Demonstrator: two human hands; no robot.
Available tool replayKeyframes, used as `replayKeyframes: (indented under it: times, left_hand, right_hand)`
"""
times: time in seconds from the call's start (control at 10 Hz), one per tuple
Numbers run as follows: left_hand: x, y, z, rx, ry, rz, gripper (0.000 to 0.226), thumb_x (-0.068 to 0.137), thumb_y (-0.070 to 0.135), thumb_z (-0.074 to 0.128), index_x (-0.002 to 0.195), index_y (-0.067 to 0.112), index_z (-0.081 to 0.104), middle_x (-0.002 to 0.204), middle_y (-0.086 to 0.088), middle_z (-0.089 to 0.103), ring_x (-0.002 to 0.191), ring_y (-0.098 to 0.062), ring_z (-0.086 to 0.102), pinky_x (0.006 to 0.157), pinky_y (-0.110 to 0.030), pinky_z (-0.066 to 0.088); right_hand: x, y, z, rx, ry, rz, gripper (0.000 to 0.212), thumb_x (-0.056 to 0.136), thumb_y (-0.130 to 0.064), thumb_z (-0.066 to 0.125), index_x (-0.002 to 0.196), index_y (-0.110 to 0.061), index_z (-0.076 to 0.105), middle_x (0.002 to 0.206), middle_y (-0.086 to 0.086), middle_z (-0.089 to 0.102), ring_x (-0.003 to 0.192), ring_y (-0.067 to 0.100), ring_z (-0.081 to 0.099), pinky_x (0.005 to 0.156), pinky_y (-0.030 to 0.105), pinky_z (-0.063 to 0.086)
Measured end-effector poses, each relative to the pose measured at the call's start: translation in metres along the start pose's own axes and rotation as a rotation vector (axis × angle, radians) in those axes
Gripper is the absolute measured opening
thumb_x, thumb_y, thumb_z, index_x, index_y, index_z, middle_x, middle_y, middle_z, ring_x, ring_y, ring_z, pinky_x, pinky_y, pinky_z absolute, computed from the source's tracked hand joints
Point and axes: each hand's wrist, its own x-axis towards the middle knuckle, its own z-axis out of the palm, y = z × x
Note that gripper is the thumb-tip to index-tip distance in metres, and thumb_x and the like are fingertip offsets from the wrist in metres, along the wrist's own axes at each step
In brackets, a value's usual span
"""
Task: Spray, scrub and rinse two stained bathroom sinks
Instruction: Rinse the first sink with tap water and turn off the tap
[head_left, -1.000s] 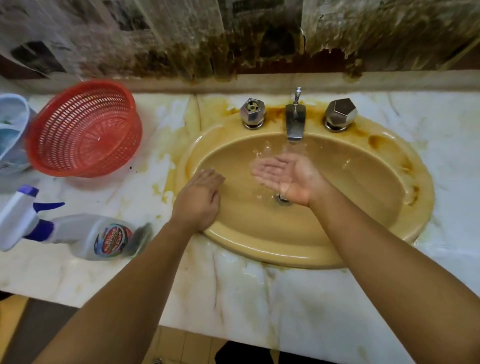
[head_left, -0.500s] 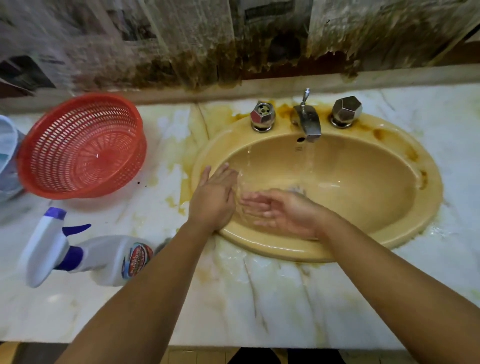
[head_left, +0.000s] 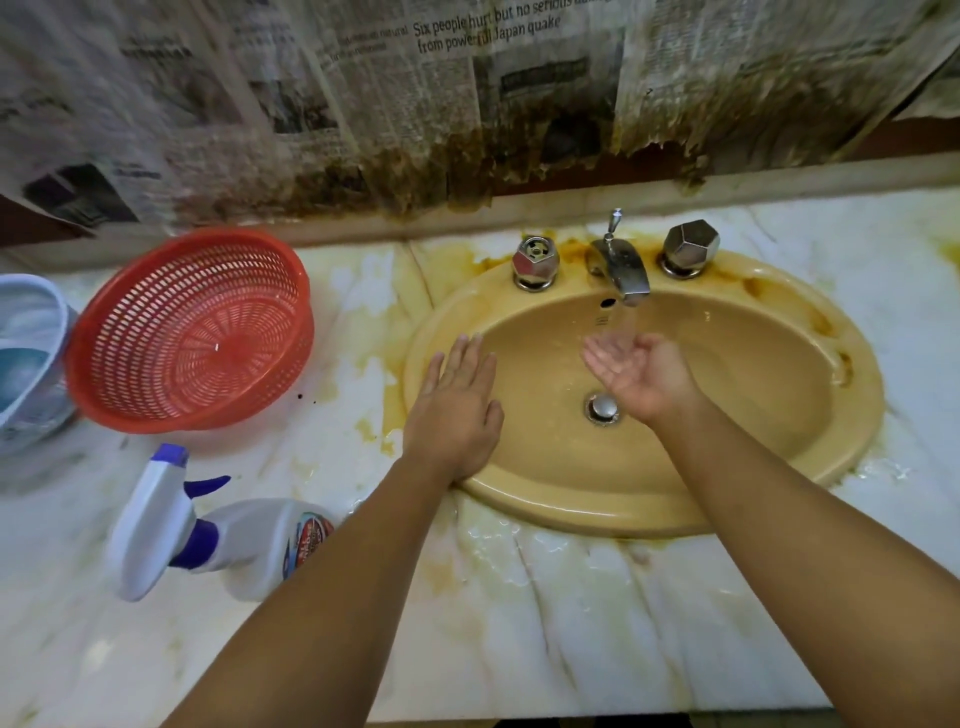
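A yellow oval sink (head_left: 769, 415) with brown stains on its right rim is set in a marble counter. Water runs from the chrome tap (head_left: 621, 270) between two faceted knobs. My right hand (head_left: 636, 371) is cupped palm up under the stream, above the drain (head_left: 602, 408). My left hand (head_left: 454, 410) lies flat, fingers straight, on the sink's left inner wall. Neither hand holds anything. A white spray bottle (head_left: 228, 535) with a blue trigger lies on its side on the counter to the left.
A red plastic basket (head_left: 192, 332) is tipped on the counter at left, with a pale blue tub (head_left: 31, 358) beside it at the frame edge. Stained newspaper (head_left: 467, 104) covers the wall behind. The marble counter (head_left: 571, 623) is wet and yellow-stained around the sink.
My right hand has left the sink's front left wall beside the left hand and risen back under the tap, palm up. The left hand stays on the left wall.
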Motion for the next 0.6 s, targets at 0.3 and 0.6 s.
replayKeyframes:
  times: [0.3, 0.6]
  left_hand:
    - [0.004, -0.003, -0.003, -0.138, 0.032, -0.029, 0.079, 0.088, 0.027, 0.052, 0.161, 0.008, 0.027, 0.172, -0.006, 0.009, 0.159, -0.021, 0.003, 0.128, -0.035, 0.000]
    - [0.008, -0.008, 0.006, -0.201, 0.182, -0.045, 0.064, 0.089, 0.008, 0.049, 0.153, 0.005, 0.044, 0.165, -0.008, 0.034, 0.154, -0.024, 0.025, 0.127, -0.030, 0.009]
  right_hand:
    - [-0.063, 0.071, 0.008, -0.993, -0.544, 0.105, 0.039, 0.108, -0.030, 0.043, 0.131, -0.009, 0.066, 0.140, -0.007, 0.065, 0.130, 0.012, 0.059, 0.105, 0.034, 0.052]
    - [0.001, 0.002, -0.037, -1.857, -0.178, 0.143, 0.027, 0.101, -0.023, 0.049, 0.116, -0.008, 0.065, 0.123, 0.011, 0.067, 0.101, 0.024, 0.064, 0.088, 0.033, 0.052]
